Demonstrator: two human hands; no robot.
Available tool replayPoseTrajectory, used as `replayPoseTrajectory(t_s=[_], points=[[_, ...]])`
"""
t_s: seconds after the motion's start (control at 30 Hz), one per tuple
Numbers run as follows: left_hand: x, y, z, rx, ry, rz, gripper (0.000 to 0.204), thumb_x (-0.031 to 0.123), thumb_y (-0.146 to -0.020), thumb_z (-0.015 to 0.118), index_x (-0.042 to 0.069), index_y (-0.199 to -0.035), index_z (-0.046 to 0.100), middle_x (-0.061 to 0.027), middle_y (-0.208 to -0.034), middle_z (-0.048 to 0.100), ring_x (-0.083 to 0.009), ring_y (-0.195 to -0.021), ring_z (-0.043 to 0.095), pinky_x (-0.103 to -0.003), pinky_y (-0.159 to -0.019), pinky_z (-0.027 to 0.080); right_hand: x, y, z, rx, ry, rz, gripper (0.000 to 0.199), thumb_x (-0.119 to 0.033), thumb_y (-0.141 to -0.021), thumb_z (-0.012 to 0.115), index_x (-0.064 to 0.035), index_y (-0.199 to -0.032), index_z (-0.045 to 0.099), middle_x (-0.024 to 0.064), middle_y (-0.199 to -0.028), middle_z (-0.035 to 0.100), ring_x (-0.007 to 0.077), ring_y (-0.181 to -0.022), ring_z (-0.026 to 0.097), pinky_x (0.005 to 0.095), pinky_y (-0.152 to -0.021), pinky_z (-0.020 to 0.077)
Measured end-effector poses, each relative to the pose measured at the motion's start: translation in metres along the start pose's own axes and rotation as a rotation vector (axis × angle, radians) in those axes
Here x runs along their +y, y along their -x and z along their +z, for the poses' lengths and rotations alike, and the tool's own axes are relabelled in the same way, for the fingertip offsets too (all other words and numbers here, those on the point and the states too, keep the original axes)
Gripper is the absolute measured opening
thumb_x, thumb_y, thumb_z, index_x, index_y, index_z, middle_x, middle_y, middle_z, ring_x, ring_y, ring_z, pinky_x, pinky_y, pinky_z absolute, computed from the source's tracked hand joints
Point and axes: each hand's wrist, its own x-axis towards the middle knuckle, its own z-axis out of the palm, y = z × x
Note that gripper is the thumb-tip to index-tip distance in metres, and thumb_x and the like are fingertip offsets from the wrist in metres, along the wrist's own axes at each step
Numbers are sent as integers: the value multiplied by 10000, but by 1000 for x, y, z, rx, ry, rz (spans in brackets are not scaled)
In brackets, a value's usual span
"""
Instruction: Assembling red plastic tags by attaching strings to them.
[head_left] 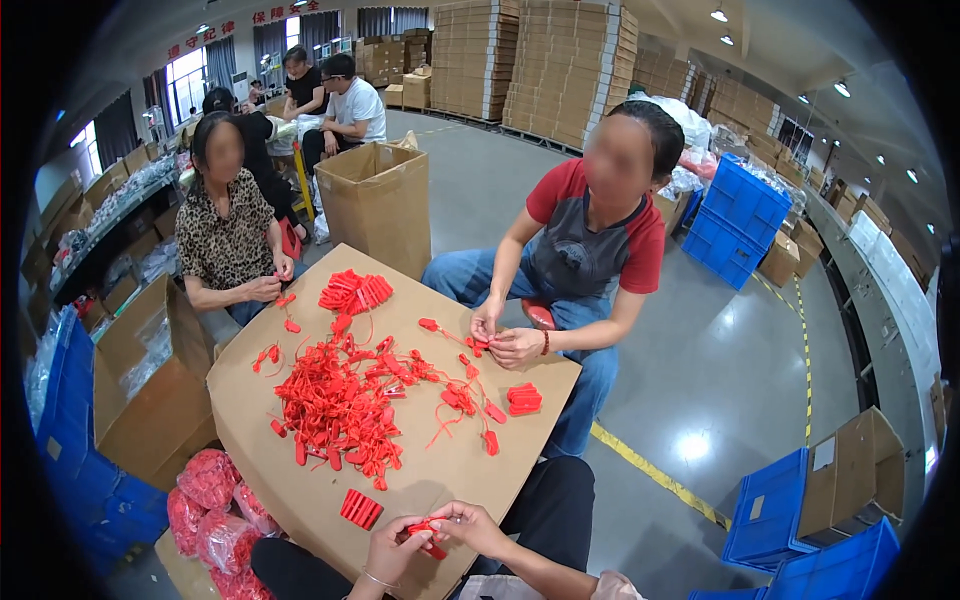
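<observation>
At the near edge of the brown cardboard tabletop (441, 474), a small, slim red piece (426, 527) in a two-handed grip.

The left hand (392, 553) and right hand (478, 530) both pinch it, fingertips closed. Just beyond the left hand lies a tight row of slim red pieces (361, 509); farther out, a tangled heap of red corded pieces (340, 400); opposite, a co-worker in a red-and-grey shirt (590, 250) fingers another.

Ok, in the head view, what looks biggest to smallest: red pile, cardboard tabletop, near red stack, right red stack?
1. Cardboard tabletop
2. Red pile
3. Near red stack and right red stack: too alike to rank, with one nearer the camera.
</observation>
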Motion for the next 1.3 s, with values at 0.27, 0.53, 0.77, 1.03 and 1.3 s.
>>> replayPoseTrajectory(t_s=[0.27, 0.53, 0.77, 1.03, 1.3], points=[[26, 6, -12, 55, 293, -116, 167, -16, -798, 578, -56, -958, 554, -105, -756, 605, -136, -620, 592, -235, -572, 500, -7, 2, 5, -290, 100, -1, 318, -54, -833, 564, -36, -1142, 493, 30, -1098, 505, 81, -935, 504, 232, -795, 423], [49, 5, -31, 111, 438, -172, 163, -5, -815, 545, -51, -971, 537, -82, -754, 584, -141, -633, 567, -248, -602, 474, 26, 11, 17, -215, 459, -73, 153, -37, -782, 602, -34, -935, 586, 36, -849, 510, 118, -798, 516, 249, -665, 439], [40, 20, -58, 154, 574, -210, 215, 38, -830, 558, -48, -1027, 550, -89, -773, 599, -139, -650, 584, -237, -602, 487, 1, 22, 23, -222, 702, -133, 166, -90, -778, 610, -52, -939, 603, 57, -792, 528, 159, -719, 513, 272, -613, 414], [32, 30, -64, 204, 667, -191, 196, 62, -838, 553, -21, -1015, 562, -84, -758, 598, -134, -627, 577, -233, -574, 479, -26, 29, 38, -372, 931, -619, 185, -71, -741, 641, -62, -921, 600, 66, -783, 585, 229, -745, 555, 294, -702, 457], [48, 38, -70, 14, 554, -250, 223, 74, -846, 548, -26, -1043, 577, -63, -762, 596, -117, -633, 572, -219, -568, 472, 8, 24, 13, -204, 470, 29, 279, -10, -750, 645, 4, -1016, 563, 67, -872, 564, 137, -828, 569, 251, -722, 477]])
